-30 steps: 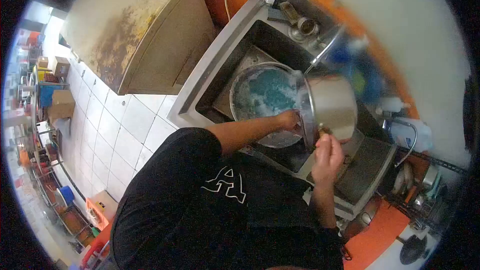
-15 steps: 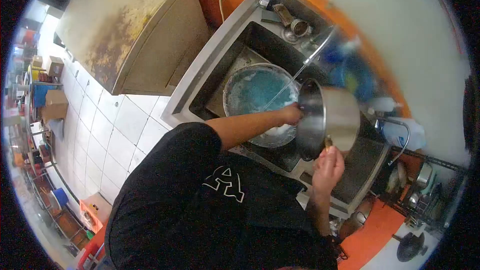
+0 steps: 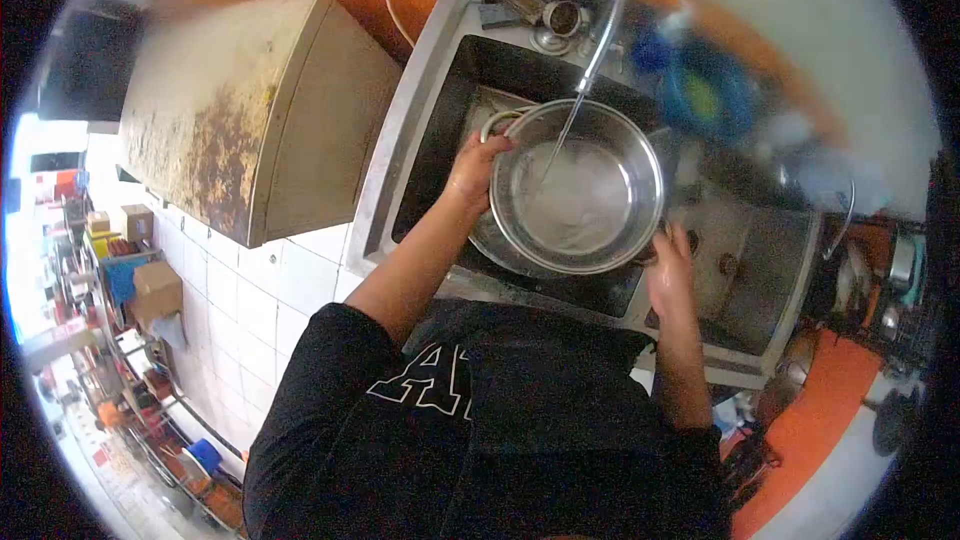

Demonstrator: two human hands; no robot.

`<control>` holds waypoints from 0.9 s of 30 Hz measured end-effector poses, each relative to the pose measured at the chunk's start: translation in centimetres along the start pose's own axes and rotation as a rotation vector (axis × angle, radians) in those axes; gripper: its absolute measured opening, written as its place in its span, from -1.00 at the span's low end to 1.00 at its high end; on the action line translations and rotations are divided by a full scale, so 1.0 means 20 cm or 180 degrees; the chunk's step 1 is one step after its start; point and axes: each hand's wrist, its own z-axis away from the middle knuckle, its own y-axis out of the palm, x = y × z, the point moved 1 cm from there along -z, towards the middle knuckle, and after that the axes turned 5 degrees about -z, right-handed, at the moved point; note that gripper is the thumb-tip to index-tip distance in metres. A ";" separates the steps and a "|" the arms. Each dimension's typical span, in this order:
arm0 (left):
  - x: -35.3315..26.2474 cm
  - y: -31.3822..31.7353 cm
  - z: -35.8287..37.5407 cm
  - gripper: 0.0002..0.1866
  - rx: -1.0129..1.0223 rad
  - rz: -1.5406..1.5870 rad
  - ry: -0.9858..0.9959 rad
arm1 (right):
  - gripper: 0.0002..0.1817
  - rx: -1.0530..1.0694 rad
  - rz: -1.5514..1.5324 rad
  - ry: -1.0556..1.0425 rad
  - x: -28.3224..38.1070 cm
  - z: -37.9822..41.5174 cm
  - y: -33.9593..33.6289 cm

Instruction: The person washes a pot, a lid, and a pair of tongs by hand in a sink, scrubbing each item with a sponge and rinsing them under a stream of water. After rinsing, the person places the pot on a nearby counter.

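Observation:
A shiny steel pot [image 3: 575,195] is held mouth-up over the left sink bowl, with a thin stream of water falling into it from the tap [image 3: 600,45]. At its left side my left hand [image 3: 474,168] is closed around the handle, thumb toward the rim. My right hand [image 3: 672,270] grips the opposite side, near the handle there, its fingers partly hidden. Under the pot, a round basin shows only at its edge, and the pot hides its contents.
The right sink bowl [image 3: 770,270] lies beside my right hand. Blue containers [image 3: 705,95] stand behind the sink, and metal coffee-filter parts [image 3: 562,18] sit on its back ledge. A worn, stained cabinet [image 3: 230,130] is at the left. A tiled floor [image 3: 245,295] stretches below it.
The pot has gone from tilted on its side to mouth-up and shifted left under the running water, covering the basin of bluish soapy water. My left hand has moved left to its handle.

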 end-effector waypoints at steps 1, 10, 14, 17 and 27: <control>-0.09 0.06 0.06 -0.67 0.0018 -0.0037 -0.0029 | -0.48 -0.0271 0.1208 -0.0252 -0.04 -0.02 -0.04; -0.21 0.23 0.18 -0.68 -0.0498 -0.0680 0.0596 | -0.56 0.0544 0.4185 -0.2753 0.07 -0.01 0.57; -0.20 0.26 0.21 -0.76 -0.0801 -0.0927 0.0818 | -0.57 0.2465 0.3342 -0.1402 -0.29 -0.23 0.61; -0.19 0.21 0.22 -0.79 -0.0836 -0.0062 0.0415 | -0.51 0.3067 0.5248 -0.0656 -0.27 -0.36 0.71; -0.25 0.12 0.22 -0.76 -0.0867 0.0274 0.0857 | -0.45 0.3112 0.3374 -0.0713 -0.42 -0.45 0.92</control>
